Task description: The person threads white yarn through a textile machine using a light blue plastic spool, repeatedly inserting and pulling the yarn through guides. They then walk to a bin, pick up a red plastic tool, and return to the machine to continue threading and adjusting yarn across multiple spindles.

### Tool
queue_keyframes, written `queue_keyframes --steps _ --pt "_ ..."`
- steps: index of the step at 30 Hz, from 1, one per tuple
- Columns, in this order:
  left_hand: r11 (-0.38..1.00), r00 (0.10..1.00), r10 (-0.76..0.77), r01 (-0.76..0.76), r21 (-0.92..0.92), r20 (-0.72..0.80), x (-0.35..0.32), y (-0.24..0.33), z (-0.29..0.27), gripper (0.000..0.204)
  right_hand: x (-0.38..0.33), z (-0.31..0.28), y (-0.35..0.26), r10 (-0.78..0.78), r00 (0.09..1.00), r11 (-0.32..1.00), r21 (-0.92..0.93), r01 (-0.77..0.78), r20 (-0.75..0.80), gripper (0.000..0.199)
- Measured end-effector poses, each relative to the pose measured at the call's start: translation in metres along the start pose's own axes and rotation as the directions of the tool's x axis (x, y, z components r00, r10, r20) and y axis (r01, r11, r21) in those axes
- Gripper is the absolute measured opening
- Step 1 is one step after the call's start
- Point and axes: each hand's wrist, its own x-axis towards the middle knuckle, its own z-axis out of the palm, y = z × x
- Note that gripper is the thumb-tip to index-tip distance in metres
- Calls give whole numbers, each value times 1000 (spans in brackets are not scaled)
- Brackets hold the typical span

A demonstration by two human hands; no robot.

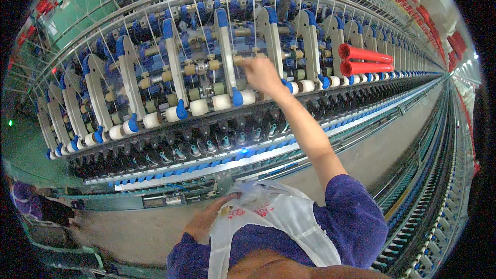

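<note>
Right hand (262, 75): our fingers are bunched and bent, reaching to the tan roller (237, 59); their tips are too small and turned away, so we cannot tell whether they pinch anything or just touch.
Tan roller: it lies just beside our fingertips, in the row behind the white rollers; the work here looks like fine fingertip work, so a light, precise touch should serve us better than force.
Pale arms: our hand sits between one blue-capped arm (225, 46) and the next arm (272, 39); we do well to go in straight and keep our knuckles off both.
White roller: this one (248, 97) lies below our hand, so we should hold the wrist high and clear of it.
Yarn: a strand (253, 18) runs down from above near our fingers; we would avoid snagging it.
Left hand (223, 204): low at the white apron (276, 196), blurred and partly hidden; we cannot tell whether its fingers are closed.
Spindles: the row (211, 146) runs beneath our reach; our sleeve and apron are best kept back from it.
Red tubes: two (368, 54) (369, 68) lie farther right, well apart from our fingers.
</note>
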Motion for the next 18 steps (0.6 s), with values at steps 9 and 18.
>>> queue_keyframes --steps 9,18 --pt "198 957 284 -111 974 51 103 31 -31 32 -59 -14 -20 -50 899 958 235 167 -436 27" --pt "210 910 389 61 976 -141 118 41 18 36 -160 -123 130 -302 835 908 -405 105 -460 45"
